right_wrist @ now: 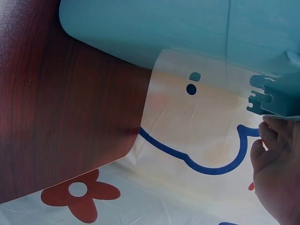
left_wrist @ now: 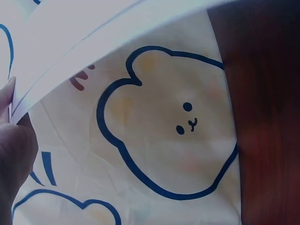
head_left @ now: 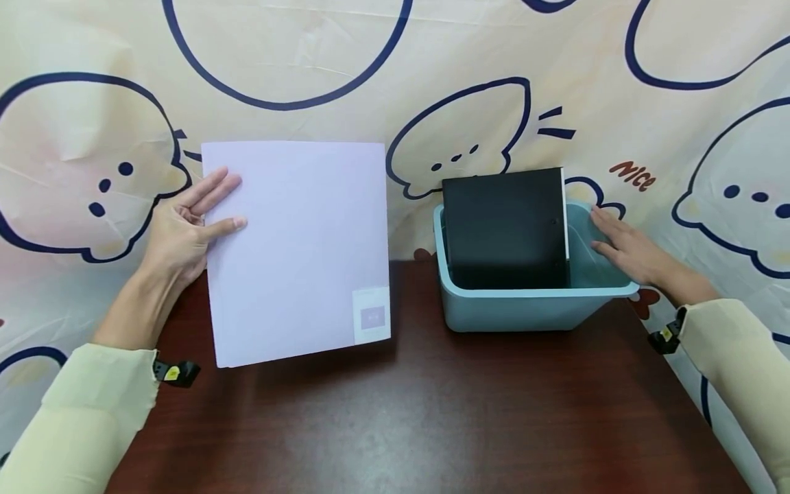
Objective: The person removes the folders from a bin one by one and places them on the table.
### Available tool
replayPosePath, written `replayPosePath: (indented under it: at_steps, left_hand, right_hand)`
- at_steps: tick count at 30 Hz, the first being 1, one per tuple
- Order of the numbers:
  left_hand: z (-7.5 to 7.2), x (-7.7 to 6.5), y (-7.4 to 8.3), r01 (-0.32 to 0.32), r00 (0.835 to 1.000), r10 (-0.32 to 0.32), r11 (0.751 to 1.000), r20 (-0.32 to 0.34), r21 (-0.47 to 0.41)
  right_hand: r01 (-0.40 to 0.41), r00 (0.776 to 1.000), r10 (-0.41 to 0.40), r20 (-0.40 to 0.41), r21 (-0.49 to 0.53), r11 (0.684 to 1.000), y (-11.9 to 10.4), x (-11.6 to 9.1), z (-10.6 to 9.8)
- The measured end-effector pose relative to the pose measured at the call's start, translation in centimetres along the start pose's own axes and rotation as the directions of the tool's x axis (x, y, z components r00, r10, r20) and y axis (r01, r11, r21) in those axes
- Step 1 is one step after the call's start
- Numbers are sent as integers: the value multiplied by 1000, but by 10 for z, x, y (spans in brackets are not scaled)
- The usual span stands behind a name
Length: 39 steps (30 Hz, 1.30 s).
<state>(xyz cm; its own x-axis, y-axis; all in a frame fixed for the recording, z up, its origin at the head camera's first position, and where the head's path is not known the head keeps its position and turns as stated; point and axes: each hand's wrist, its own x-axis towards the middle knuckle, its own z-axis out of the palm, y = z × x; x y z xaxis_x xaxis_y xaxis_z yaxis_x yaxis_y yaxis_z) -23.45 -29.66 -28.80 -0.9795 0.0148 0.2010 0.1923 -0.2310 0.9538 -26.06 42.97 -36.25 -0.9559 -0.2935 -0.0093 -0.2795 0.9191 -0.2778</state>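
The left hand (head_left: 185, 226) pinches the pale folder (head_left: 296, 250) at its edge, so grip it firmly and upright while the right hand (head_left: 623, 250), fingers straight, steadies the blue bin (head_left: 531, 309).

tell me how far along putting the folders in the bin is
One black folder already stands in the blue bin. The left hand holds the white folder upright on the table; the right hand steadies the bin's rim. The white folder is not yet in the bin.

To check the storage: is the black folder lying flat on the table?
No, the black folder stands upright inside the blue bin, leaning toward its back wall.
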Motion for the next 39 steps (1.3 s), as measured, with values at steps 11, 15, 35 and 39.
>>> replayPosePath:
  at_steps: [11, 15, 35, 39]
  left_hand:
    - [-36, -7, -8, 74, 996, -74, 997, -41, -1]
    - [-54, -9, -10, 117, 992, -115, 992, -57, 46]
    - [-122, -12, -51, 304, 952, -301, 917, -55, 258]
    - [-129, -10, -58, 310, 950, -311, 911, -39, 273]
  right_hand:
    - [19, 1000, -18, -14, 29, 999, 3, 0, 0]
    - [15, 1000, -14, -18, 33, 999, 1, 0, -1]
    - [7, 1000, -7, -10, 5, 1000, 1, 1, 0]
    - [6, 1000, -6, -8, 3, 1000, 1, 1, 0]
